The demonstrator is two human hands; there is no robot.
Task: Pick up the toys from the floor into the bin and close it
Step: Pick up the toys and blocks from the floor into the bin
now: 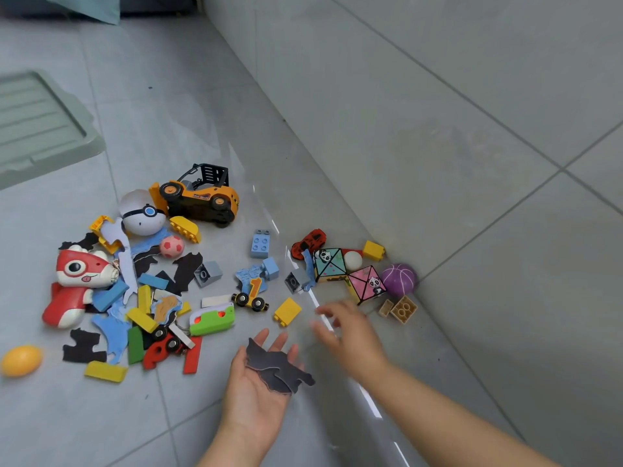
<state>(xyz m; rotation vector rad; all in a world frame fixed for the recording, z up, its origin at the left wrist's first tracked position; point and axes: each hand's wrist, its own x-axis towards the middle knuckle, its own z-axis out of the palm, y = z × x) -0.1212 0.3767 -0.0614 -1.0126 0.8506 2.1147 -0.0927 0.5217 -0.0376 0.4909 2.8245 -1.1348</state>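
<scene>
Toys [199, 200] litter the floor [202, 112], a lid [40, 123] at left. Left grip [249, 399] lies flat, palm up, bearing puzzle pieces [276, 367]; right grip [350, 333], blurred, hovers loose-fingered.

the left hand [259, 392] lies palm up, flat dark grey jagged puzzle pieces [279, 369] resting on its straight fingers. the right hand [347, 328], blurred, fingers spread, hovers near a yellow plastic brick [287, 311]. a pale green plastic lid [40, 126] lies on the grey tiled floor [202, 112], well apart
</scene>
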